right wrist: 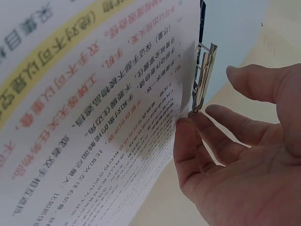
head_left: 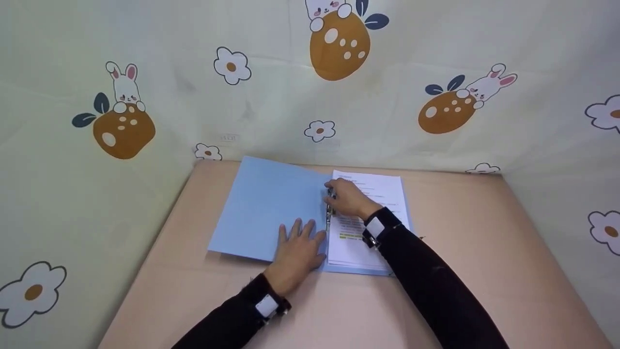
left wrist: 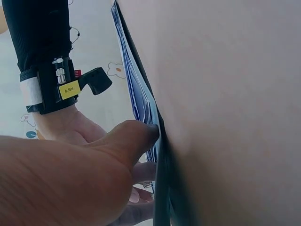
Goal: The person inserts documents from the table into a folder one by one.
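Note:
A light blue folder (head_left: 264, 206) lies spread on the table, its cover to the left and a stack of printed sheets (head_left: 373, 189) on its right side. Along the fold runs a metal clip (right wrist: 205, 77). My left hand (head_left: 299, 252) rests on the cover's lower part beside the fold, fingers spread. My right hand (head_left: 349, 198) is over the clip's upper part. In the right wrist view its bent fingertips reach the clip's lower end at the paper edge, while the thumb (right wrist: 249, 80) stands apart from the metal. The left wrist view shows the folder edge-on beside the left thumb (left wrist: 141, 134).
The table (head_left: 465, 218) has a pale pink-beige cover. Patterned cloth walls (head_left: 271, 102) with rabbits, fruit and flowers enclose it at the back and both sides. Each wrist carries a strapped device, such as the right one (head_left: 380, 228). The right forearm passes over the sheets' lower right.

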